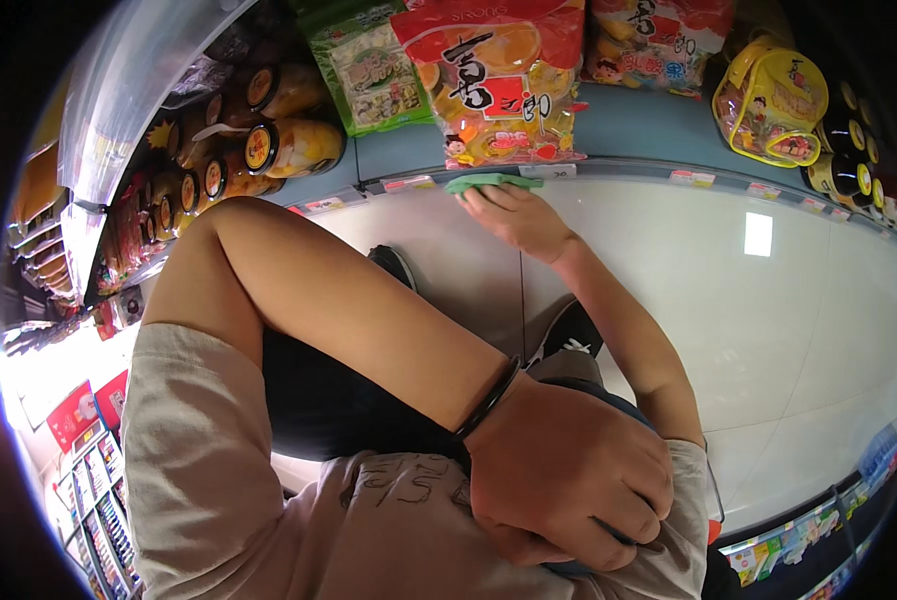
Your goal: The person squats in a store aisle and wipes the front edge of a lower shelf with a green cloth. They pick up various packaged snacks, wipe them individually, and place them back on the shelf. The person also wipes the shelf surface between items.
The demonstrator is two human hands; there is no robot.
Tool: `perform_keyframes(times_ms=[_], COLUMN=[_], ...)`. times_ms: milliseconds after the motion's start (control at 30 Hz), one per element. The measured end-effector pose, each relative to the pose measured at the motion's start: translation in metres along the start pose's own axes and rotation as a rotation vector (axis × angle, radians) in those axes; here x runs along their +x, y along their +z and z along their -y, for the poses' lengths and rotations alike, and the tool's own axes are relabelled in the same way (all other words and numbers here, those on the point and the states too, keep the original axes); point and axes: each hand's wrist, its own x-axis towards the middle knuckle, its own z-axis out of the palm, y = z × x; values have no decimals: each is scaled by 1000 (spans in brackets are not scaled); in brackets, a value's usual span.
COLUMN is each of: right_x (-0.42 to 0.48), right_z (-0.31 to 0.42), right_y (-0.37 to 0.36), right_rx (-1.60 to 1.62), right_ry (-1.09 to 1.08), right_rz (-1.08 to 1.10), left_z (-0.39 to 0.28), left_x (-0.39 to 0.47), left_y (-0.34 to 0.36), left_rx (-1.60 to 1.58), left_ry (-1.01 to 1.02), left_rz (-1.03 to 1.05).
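Observation:
My right hand (520, 221) reaches out to the front edge of a store shelf (628, 124), its fingers on a folded green cloth (493, 182). The cloth lies along the price-label strip, beside a white label (547, 172). Just above it stands a red and orange bag of packaged sweets (493, 82). My left hand (568, 472), with a black bracelet (490, 397) at the wrist, is bent across my chest near my right sleeve. Its fingers are curled. Something dark blue shows behind this hand, and I cannot tell whether it is held.
A green packet (377, 71), glass jars of fruit (295, 146), another red bag (655, 45) and a yellow-trimmed clear pouch (771, 105) stand on the shelf. Pale floor tiles (718, 315) lie below. Another shelf (793, 551) with goods is at lower right.

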Motion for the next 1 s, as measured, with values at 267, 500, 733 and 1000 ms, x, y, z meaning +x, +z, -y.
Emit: perform_keyframes(times_ms=[267, 500, 733, 1000], right_x=[60, -41, -164, -169], right_z=[20, 33, 125, 150], right_y=[7, -24, -61, -30], right_rx=[268, 395, 636, 469], right_ry=[-3, 341, 1000, 927], right_rz=[46, -64, 89, 11], left_z=[2, 2, 19, 35], left_x=[1, 21, 48, 70], left_y=[-14, -18, -26, -27], left_rx=[43, 192, 97, 74], left_ry=[0, -4, -90, -137], left_rz=[142, 364, 502, 647])
